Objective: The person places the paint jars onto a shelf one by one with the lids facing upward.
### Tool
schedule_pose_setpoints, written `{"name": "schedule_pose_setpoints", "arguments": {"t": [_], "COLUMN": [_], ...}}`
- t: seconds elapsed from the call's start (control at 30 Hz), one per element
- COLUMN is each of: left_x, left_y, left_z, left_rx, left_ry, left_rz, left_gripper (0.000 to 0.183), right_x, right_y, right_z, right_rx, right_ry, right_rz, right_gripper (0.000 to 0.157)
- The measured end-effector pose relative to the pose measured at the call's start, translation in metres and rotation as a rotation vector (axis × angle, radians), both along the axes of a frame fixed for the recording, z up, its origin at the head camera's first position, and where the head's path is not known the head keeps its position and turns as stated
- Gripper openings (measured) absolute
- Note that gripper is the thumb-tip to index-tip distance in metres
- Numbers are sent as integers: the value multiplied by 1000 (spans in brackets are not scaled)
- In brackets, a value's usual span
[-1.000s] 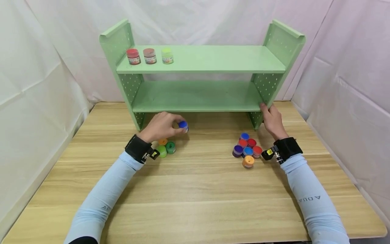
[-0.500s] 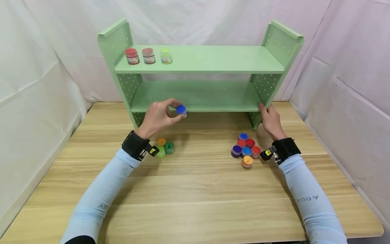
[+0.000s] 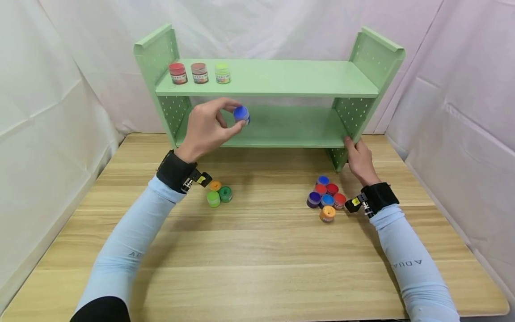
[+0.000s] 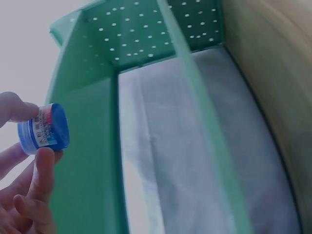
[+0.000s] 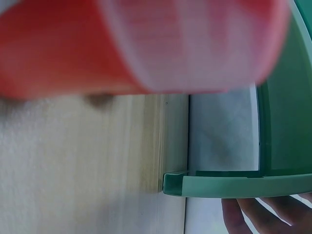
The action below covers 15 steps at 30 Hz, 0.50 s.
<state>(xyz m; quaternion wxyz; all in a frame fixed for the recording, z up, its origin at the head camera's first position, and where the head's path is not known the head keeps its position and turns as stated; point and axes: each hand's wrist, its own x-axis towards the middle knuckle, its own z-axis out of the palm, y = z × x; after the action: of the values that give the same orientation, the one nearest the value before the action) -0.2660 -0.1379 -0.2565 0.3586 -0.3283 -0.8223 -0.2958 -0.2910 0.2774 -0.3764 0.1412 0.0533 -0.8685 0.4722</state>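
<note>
In the head view my left hand (image 3: pixel 206 128) pinches a small blue paint jar (image 3: pixel 241 114) between thumb and fingers, held up before the lower board of a green two-tier shelf (image 3: pixel 281 79). The left wrist view shows the printed label of this blue jar (image 4: pixel 45 127) and the fingers around it. My right hand (image 3: pixel 360 163) grips the shelf's right side panel low down, thumb at its front. Its fingers (image 5: pixel 265 214) show beyond the panel edge in the right wrist view. Red (image 3: pixel 178 73), brownish (image 3: pixel 199 73) and light green (image 3: pixel 222 73) jars stand on the upper board's left.
On the wooden table (image 3: pixel 261 259), an orange jar (image 3: pixel 215 185), a light green jar (image 3: pixel 213 199) and a dark green jar (image 3: pixel 225 194) sit together at left. Several red, blue, purple and orange jars cluster at right near an orange jar (image 3: pixel 327 213). White cloth (image 3: pixel 454 112) hangs around.
My left hand has lifted the blue jar from near the table, below the lower board, to in front of the shelf's lower tier. My right hand stays on the side panel.
</note>
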Motion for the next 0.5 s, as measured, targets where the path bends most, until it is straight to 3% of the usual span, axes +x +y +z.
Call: {"name": "schedule_pose_setpoints", "arguments": {"t": [0.13, 0.27, 0.37, 0.5], "left_x": [-3, -8, -12, -17], "left_y": [4, 10, 13, 16], "left_z": [14, 28, 38, 44], "left_rx": [33, 72, 106, 121], "left_ry": [77, 212, 291, 284], "left_rz": [-19, -63, -61, -10], "left_gripper": [39, 38, 36, 37], "right_x": [0, -1, -1, -1], "right_y": [0, 0, 0, 0], "right_z": [0, 0, 1, 2], "right_rx": [-6, -4, -5, -10], "right_ry": [0, -6, -8, -9], "right_rz": [-3, -1, 2, 1], "right_gripper": [66, 66, 66, 66]}}
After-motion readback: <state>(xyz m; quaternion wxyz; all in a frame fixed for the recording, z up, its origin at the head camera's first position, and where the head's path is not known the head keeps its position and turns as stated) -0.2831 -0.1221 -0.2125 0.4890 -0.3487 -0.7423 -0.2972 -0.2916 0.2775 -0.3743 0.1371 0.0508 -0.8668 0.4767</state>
